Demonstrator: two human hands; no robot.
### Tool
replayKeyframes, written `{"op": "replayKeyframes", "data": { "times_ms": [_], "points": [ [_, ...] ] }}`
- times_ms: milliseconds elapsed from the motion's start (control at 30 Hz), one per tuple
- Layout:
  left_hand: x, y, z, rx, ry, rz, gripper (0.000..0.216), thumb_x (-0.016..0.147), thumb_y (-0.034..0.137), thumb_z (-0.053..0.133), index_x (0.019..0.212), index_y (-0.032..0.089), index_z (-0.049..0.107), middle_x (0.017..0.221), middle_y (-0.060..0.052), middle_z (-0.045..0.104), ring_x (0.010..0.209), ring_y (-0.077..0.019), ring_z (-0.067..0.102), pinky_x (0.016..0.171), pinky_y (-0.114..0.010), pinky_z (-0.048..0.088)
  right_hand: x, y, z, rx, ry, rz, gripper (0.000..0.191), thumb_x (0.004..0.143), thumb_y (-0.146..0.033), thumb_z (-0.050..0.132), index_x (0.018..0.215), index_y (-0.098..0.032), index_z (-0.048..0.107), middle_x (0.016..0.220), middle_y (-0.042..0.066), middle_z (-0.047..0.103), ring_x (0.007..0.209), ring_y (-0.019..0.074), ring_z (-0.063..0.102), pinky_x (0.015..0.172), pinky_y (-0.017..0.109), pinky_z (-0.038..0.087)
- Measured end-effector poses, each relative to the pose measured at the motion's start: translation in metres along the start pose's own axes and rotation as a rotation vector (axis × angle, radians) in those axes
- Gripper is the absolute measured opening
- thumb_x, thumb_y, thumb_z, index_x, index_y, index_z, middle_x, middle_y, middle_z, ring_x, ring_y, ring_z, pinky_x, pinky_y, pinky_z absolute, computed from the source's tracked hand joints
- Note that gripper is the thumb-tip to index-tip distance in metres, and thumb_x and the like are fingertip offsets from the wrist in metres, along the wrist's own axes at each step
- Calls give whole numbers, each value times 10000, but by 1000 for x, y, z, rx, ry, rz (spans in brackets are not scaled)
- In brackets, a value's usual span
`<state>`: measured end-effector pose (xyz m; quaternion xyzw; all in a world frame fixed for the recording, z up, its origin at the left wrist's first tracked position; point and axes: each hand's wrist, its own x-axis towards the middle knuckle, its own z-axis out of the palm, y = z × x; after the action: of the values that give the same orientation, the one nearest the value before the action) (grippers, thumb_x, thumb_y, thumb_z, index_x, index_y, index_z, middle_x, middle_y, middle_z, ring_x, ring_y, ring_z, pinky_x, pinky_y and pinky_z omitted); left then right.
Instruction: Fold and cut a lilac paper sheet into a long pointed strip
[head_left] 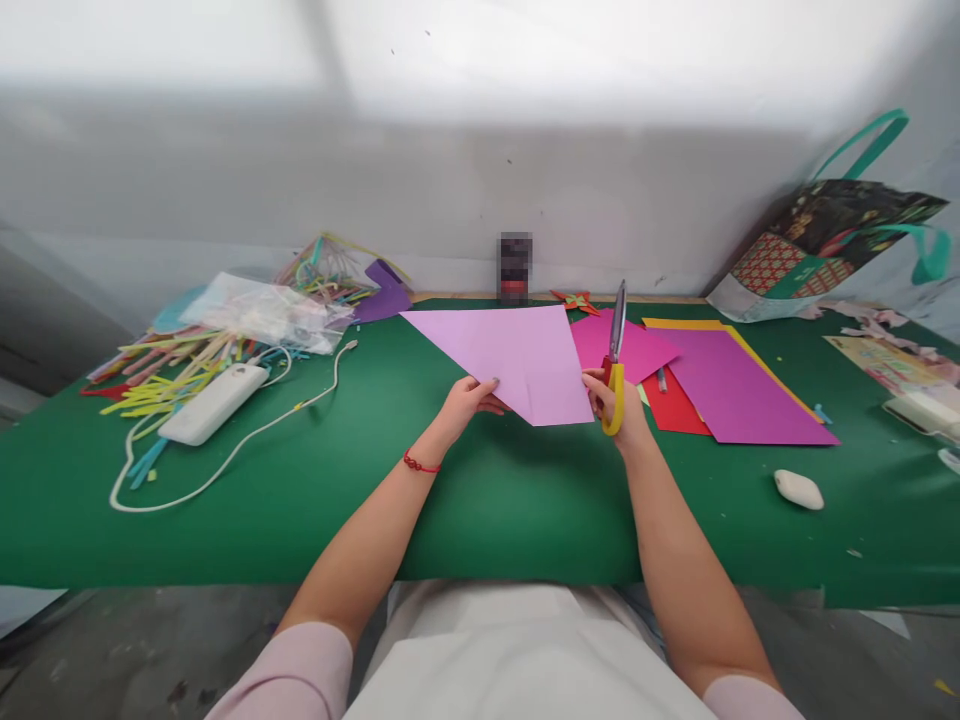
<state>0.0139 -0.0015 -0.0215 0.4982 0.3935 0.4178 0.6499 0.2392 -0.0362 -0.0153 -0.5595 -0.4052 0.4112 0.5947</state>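
Note:
A light purple sheet of paper [517,350], with a slanted left edge and a crease near its lower middle, is held up over the green table. My left hand [466,403] pinches its lower left edge, thumb on top and fingers beneath. At the lower right edge, my right hand [634,412] is closed on the paper and also holds a pair of scissors [618,330]. The scissors have a yellow and red handle, and their blades point up and away from me, looking closed together.
Purple sheets [750,385], a pink sheet [619,340] and a red sheet [675,402] lie to the right, near a white earbud case [799,489]. Left are a white power bank [214,403] with its cable and a heap of paper strips [161,375]. A patterned bag [817,250] leans at back right.

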Motion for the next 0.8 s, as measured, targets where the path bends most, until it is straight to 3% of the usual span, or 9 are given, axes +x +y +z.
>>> {"op": "replayKeyframes", "data": {
  "times_ms": [133,300,567,667,800],
  "points": [
    [-1,-5,5,28,-51,-43,362,657,386,774,821,92,638,713,-104,718,633,-186,692,614,-281,569,3,8,-1,-92,-2,-35,431,524,-509,753,745,-182,580,576,-32,535,527,122,509,486,253,395],
    [-2,-10,11,-9,-99,-116,436,616,326,826,934,95,636,770,-94,729,665,-186,699,681,-318,593,8,21,1,-187,1,-121,432,579,-553,731,743,-182,582,634,-14,550,606,144,524,548,270,424],
    [-1,-4,8,-16,-86,-176,304,676,288,794,862,94,651,742,-92,725,727,-191,709,749,-317,588,9,28,7,-196,65,-154,452,592,-585,709,739,-177,583,652,-8,549,617,141,505,588,281,425],
    [1,-8,11,33,-12,-193,198,700,237,772,759,97,645,651,-70,702,659,-177,700,729,-314,591,6,24,9,-207,87,-162,473,583,-607,704,733,-173,588,659,-7,558,615,136,500,591,278,417],
    [5,-10,14,113,201,-107,146,747,158,706,651,112,606,526,-25,642,530,-149,660,638,-290,589,-1,17,11,-251,109,-163,506,611,-653,667,748,-169,614,639,3,586,595,139,517,565,268,414]
  ]
}}
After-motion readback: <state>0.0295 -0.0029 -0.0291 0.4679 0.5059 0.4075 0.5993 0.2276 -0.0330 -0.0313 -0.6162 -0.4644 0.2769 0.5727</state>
